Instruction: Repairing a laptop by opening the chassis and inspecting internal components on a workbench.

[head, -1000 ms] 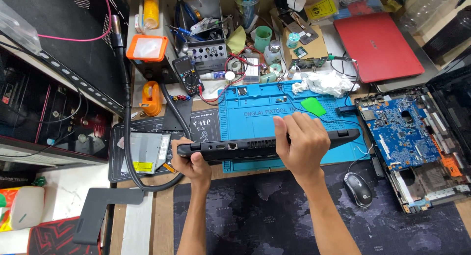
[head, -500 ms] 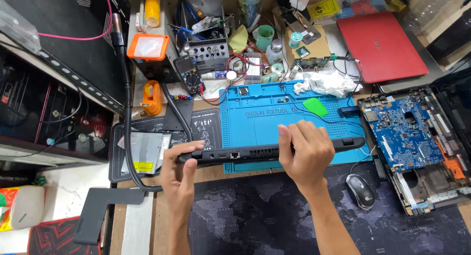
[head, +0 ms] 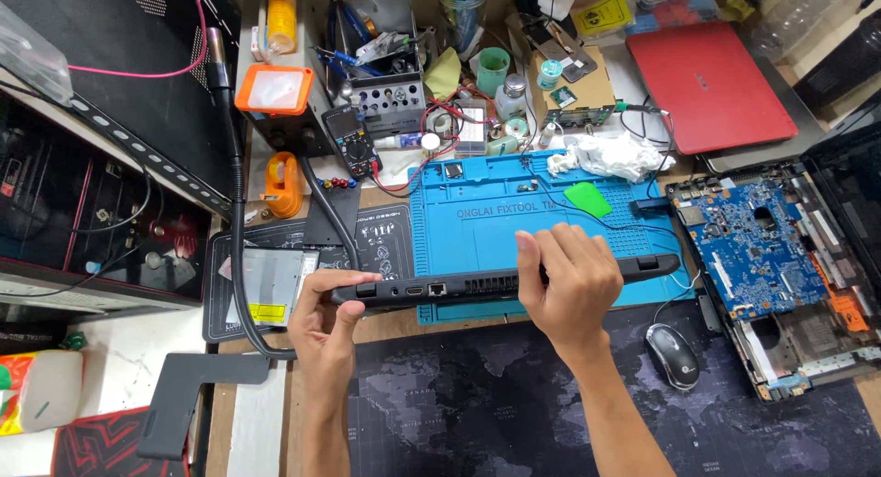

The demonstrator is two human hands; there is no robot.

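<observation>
the left hand has its grip closed on the left end of a closed black laptop, thumb on the near side and fingers curled over the corner; the right hand has its grip wrapped over the middle of the top edge, fingers draped across the far side. the laptop stands on its long edge in the centre of the frame, port side facing the camera, resting on the near border of a blue repair mat on the worktop.

it looks stiff and moderately heavy, with a smooth plastic shell that could slip; the hinge side and the ports seem the fragile parts, so the ends and the solid edge are the sound places to hold.

against the picture a second earlier, the left hand sits lower and further under the corner, the right hand has shifted a little rightward, and the laptop's right end reaches further toward the bare blue circuit board at centre right. a mouse lies just below.
</observation>
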